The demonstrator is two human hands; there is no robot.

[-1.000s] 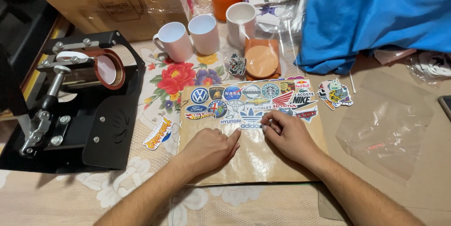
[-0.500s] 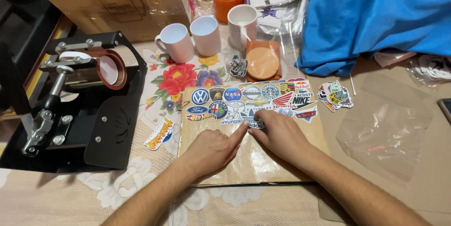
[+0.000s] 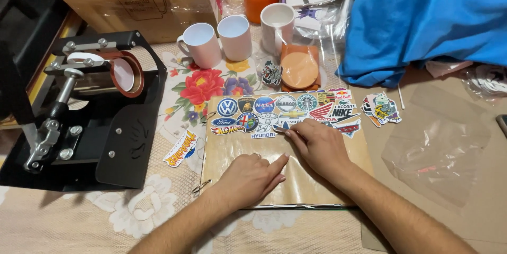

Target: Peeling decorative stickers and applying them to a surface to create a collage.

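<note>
A brown paper sheet point(image 3: 296, 175) lies flat on the table point(image 3: 63, 217), and it serves as the landmark here. Along its far edge sits a band of logo stickers point(image 3: 280, 110) laid side by side in two rows. The left hand point(image 3: 248, 177) rests palm down on the middle of the sheet, its grip released, fingers stretched toward the stickers and holding nothing. The right hand point(image 3: 319, 146) lies just right of it, its fingertips pinching at the edge of one small sticker point(image 3: 280, 127) in the nearer row; whether the sticker is lifted off the paper cannot be told. Left of the sheet stands a black mug press point(image 3: 90, 116), with a loose yellow sticker point(image 3: 180, 148) between the two and a metal clip point(image 3: 202, 186) at the sheet's near left corner. Beyond the sheet's far edge stand three white mugs point(image 3: 235, 36), an orange cup point(image 3: 261, 0) behind them, and a stack of round orange coasters point(image 3: 299, 69) with one more sticker point(image 3: 271, 73) just beside it. Right of the sheet lie a small pile of cartoon stickers point(image 3: 381, 109) and a clear plastic bag point(image 3: 438, 143); a blue cloth point(image 3: 422, 16) is heaped beyond those.
</note>
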